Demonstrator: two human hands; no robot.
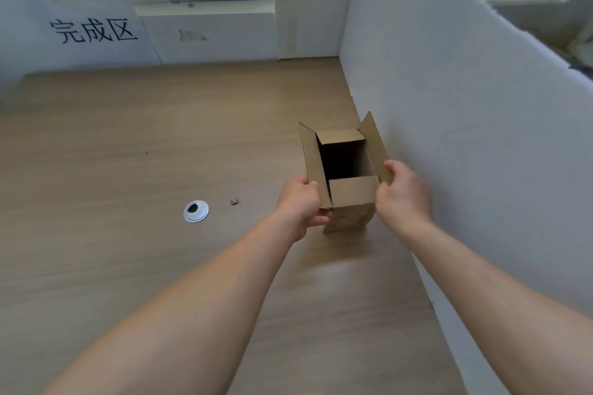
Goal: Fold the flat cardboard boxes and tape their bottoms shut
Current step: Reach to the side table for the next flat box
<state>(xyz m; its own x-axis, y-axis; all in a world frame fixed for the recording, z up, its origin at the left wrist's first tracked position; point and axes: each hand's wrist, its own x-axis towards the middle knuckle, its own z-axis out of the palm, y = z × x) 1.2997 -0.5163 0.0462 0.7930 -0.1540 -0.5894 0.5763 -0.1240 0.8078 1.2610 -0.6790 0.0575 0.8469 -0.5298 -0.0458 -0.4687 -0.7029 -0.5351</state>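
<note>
A small brown cardboard box (351,192) stands upright on the wooden table (128,154), close to the white partition on the right. Its top is open and the inside looks dark. The two long flaps stand up at left and right, while the near and far short flaps lean inward. My left hand (301,202) grips the box's left side at the base of the left flap. My right hand (404,192) holds the right flap, thumb on its upper edge. The box's bottom is hidden.
A white foam partition (465,125) runs along the table's right side. A paper sign with three black characters (93,30) leans at the back left. A round metal cable grommet (195,211) and a small brown scrap (234,201) lie left of the box.
</note>
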